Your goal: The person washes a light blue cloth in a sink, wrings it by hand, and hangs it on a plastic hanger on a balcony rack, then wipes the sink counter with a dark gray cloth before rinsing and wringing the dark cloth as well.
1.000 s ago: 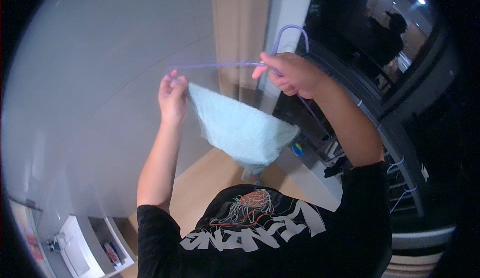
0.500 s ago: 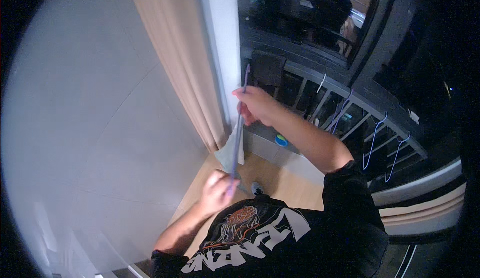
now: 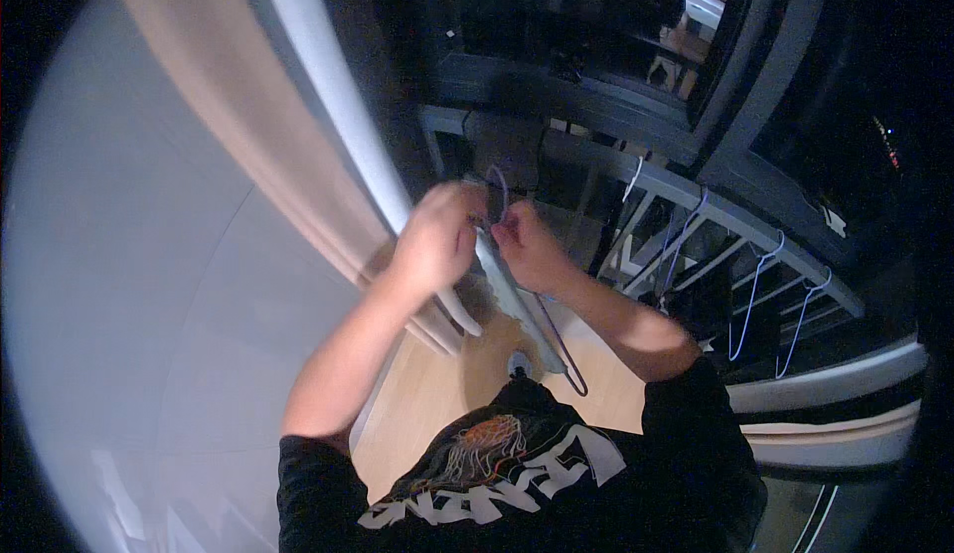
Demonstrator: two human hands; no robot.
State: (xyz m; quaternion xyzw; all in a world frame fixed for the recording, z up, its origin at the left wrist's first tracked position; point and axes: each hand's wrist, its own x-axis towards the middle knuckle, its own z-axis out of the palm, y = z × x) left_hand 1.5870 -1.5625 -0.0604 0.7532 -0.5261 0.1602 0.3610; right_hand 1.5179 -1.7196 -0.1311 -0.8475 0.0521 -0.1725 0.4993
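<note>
A purple clothes hanger (image 3: 569, 354) tilts in front of me, its hook (image 3: 505, 181) rising above my hands and its lower corner pointing down toward my body. A pale grey-green cloth (image 3: 519, 305) hangs along it. My left hand (image 3: 435, 240) is closed at the upper end of the cloth, beside the hanger's neck; its fingertips are partly hidden and slightly blurred. Close by on the right, my right hand (image 3: 529, 245) is closed on the hanger just below the hook. The two hands nearly touch.
A dark railing (image 3: 740, 220) runs along the window on the right, with several hangers (image 3: 757, 285) on it and a dark cloth (image 3: 504, 146) draped at its left. A beige curtain (image 3: 258, 156) and grey wall stand left. My shoe (image 3: 519, 364) is on the wooden floor.
My left hand has moved up from the hanger's lower end to beside my right hand. The hanger has turned, its lower corner swinging right, and my view has shifted right.
</note>
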